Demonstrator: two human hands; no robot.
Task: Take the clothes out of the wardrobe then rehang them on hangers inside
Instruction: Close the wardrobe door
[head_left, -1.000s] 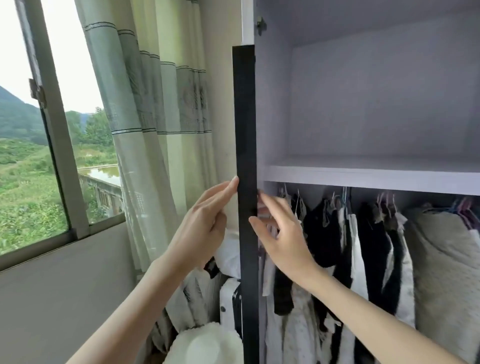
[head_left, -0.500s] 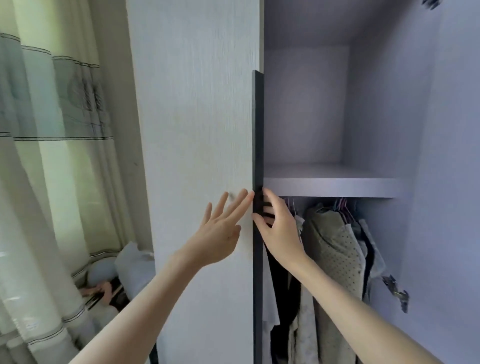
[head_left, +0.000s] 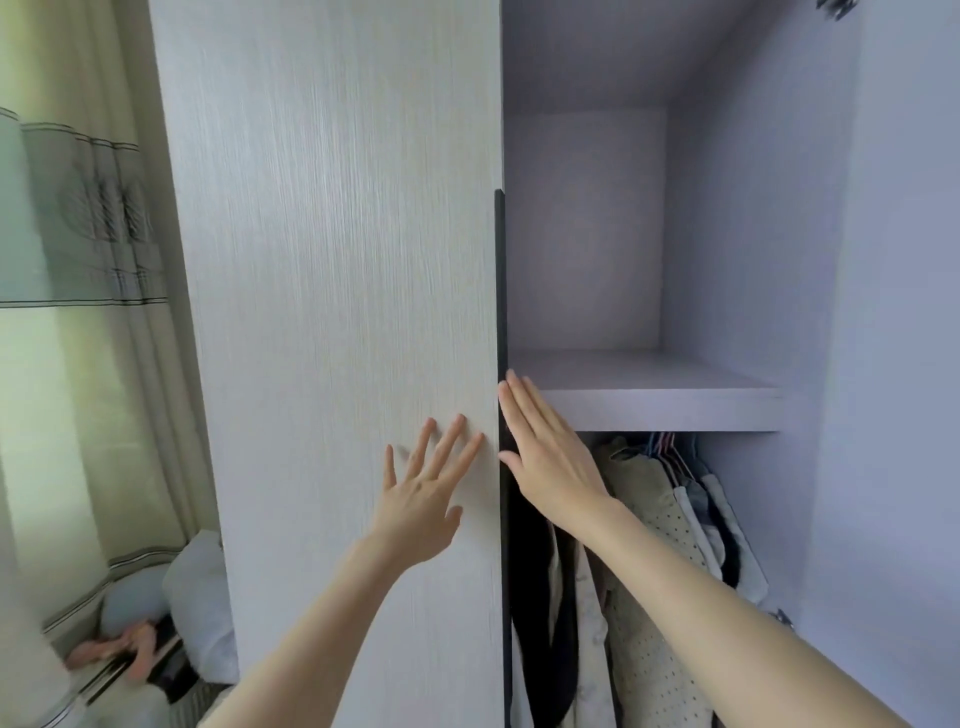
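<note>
A pale wood-grain wardrobe door (head_left: 332, 312) fills the middle of the view, its black edge strip (head_left: 501, 291) facing the opening. My left hand (head_left: 421, 499) lies flat on the door's front with fingers spread. My right hand (head_left: 545, 452) has straight fingers against the black edge. Below the inner shelf (head_left: 654, 400) hang clothes (head_left: 654, 545): a black garment at the left, a beige dotted one, and pale and dark ones on hangers further right. The lower parts of the clothes are out of frame.
A striped curtain (head_left: 78, 218) hangs at the left. Pillows and soft items (head_left: 171, 597) are piled low beside the wardrobe. The wardrobe's right inner wall (head_left: 753, 312) and a second open door (head_left: 904, 364) with a hinge bound the right.
The view has swung right, away from the window. The left door now shows its front face. My left hand has flattened on the door and my right hand's fingers have straightened along the edge.
</note>
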